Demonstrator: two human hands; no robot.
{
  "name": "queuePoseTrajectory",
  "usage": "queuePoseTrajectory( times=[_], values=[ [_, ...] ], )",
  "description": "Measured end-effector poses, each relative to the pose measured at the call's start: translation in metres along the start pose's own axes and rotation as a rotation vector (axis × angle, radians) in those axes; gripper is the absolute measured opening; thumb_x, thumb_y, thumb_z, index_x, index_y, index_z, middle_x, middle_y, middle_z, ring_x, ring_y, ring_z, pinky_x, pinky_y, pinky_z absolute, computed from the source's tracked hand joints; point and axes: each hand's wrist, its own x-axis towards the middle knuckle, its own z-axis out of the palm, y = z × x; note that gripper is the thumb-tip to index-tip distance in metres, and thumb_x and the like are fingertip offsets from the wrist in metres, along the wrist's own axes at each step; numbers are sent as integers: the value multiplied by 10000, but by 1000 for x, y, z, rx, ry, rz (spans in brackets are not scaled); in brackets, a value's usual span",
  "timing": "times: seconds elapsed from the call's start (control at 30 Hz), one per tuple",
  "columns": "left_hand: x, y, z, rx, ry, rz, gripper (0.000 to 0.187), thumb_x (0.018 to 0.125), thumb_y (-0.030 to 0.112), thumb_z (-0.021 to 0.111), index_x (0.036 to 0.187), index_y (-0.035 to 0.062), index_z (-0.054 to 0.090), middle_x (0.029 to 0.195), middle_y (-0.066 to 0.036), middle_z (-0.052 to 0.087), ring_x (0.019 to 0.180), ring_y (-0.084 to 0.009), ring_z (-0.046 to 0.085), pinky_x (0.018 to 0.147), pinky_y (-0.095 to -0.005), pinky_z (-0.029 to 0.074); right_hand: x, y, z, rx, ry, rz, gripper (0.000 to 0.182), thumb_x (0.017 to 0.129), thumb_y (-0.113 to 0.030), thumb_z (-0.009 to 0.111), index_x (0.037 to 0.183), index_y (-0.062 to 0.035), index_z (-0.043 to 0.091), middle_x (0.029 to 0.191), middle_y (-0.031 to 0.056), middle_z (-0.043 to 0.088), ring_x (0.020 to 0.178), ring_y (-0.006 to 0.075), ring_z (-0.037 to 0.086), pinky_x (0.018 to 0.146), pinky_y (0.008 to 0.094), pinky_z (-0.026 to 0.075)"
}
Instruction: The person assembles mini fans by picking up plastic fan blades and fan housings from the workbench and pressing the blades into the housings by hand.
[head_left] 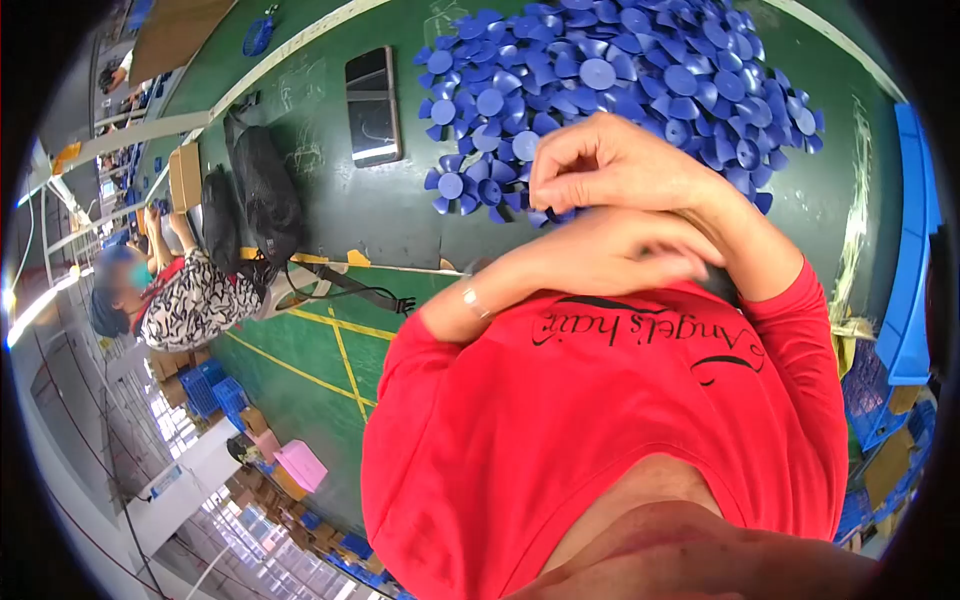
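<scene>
A large heap of blue plastic fan blades (598,72) lies on the green tabletop (330,215). My right hand (615,165) is over the near edge of the heap, its fingers curled and the thumb close to them. Whatever sits between those fingertips, if anything, is hidden. Crossing beneath the right forearm, my left hand (610,250) is close in front of my red shirt (600,400). Its fingers are slightly blurred and bent, with a gap between them and the thumb. A band circles the left wrist.
A phone (372,105) lies left of the heap, with a black bag (265,190) beyond it. A blue bin (910,250) stands at the right edge. On the left, another person (190,300) sits by a cardboard box (185,177). Boxes and a pink crate (300,468) are on the floor.
</scene>
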Motion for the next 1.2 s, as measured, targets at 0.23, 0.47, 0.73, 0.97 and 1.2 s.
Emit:
queuePoseTrajectory(
  times=[0.23,0.47,0.73,0.97,1.2],
  values=[
    [-63,-48,-36,304,1139,64,167,956,72,493,1049,-9,604,989,-61,641,858,-114,589,798,-239,465,-25,-34,-41,-271,658,-160,101,832,-71,643,878,19,640,805,38,631,781,102,591,705,255,472],
    [-84,-92,-35,572,1287,29,345,868,71,573,1197,-11,509,1211,-166,496,1152,-292,470,1002,-395,365,-25,-37,-19,-634,526,-163,137,768,-20,662,896,18,630,790,69,639,712,153,608,656,279,480],
    [-82,-72,-21,1137,994,43,396,625,238,830,958,99,667,1143,-81,583,1207,-350,434,1002,-460,326,-33,-37,-13,-1075,319,-118,317,673,-16,696,977,-12,605,904,127,612,847,334,595,730,395,483],
    [-79,-67,-32,1143,958,210,258,651,80,804,880,68,686,946,-46,662,933,-260,573,858,-367,436,-79,-26,-33,-1065,676,79,298,708,-33,699,995,-19,619,860,112,616,748,255,606,679,325,494],
    [-53,-28,-65,311,1159,-1,167,857,168,638,922,23,690,893,-66,667,781,-140,567,718,-276,447,-83,-2,-9,-1226,673,169,227,754,-151,699,935,-50,606,830,92,618,728,305,613,649,388,483]
  ],
)
